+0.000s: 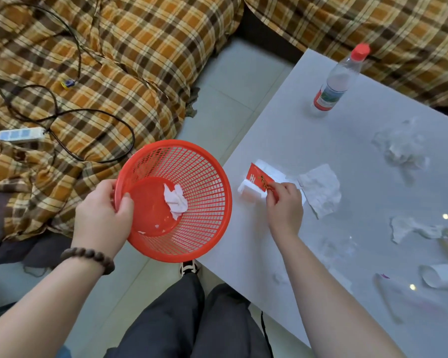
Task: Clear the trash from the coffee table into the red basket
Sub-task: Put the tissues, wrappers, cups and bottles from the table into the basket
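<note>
My left hand grips the rim of the red mesh basket, held tilted in the air just left of the white coffee table. A crumpled white tissue lies inside the basket. My right hand pinches the near end of a red and white torn packet near the table's left edge. A crumpled white paper lies just right of that hand. More crumpled tissue and clear plastic wrap are scattered farther right.
A plastic water bottle with a red cap stands at the table's far side. A paper cup lies on its side at the right. A plaid-covered sofa holds a power strip and black cables. My legs are below.
</note>
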Motion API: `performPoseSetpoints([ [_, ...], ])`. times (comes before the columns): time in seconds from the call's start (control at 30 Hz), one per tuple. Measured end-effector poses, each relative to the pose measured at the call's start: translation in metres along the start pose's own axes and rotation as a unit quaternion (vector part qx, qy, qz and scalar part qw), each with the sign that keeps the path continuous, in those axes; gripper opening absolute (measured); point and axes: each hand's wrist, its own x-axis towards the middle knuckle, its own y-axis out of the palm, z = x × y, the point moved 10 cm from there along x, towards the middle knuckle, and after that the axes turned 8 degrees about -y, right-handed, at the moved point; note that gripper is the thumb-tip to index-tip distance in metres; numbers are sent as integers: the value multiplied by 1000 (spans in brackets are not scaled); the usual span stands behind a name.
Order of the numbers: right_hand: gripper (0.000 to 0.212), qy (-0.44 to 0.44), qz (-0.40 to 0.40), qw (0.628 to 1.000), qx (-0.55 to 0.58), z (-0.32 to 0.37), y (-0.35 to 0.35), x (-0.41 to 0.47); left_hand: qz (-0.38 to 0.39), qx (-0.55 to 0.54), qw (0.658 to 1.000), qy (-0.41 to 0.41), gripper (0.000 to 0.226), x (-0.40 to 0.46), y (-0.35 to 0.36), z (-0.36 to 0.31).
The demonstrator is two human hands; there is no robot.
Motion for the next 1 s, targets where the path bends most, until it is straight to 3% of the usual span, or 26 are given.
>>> performPoseSetpoints([
  [0.1, 21, -50, -92, 992, 70, 52, -51, -16, 4, -7, 1000, 16, 5, -5, -2, -11],
  [0.17, 20, -116, -106, 984, 90, 94, -68, -28, 7, -2, 999, 32, 4, -9, -3, -22],
  [0.27, 18, -217, -43, 972, 73, 150, -59, -46, 25, -16, 998, 53, 4, -18, -2, -40],
  [0.37, 17, -263, 29, 964, 29, 177, -34, -59, 47, -39, 995, 85, 7, -28, 1, -60],
  [0.67, 51, -179, 213, 959, -45, 164, 18, -71, 97, -70, 981, 151, 13, -45, 6, -97],
  [0.8, 45, -142, 175, 974, -19, 155, -2, -73, 115, -62, 979, 160, 16, -43, 16, -99],
  [1.0, 33, -77, 29, 996, 18, 99, -63, -84, 154, -29, 974, 165, 19, -44, 51, -108],
])
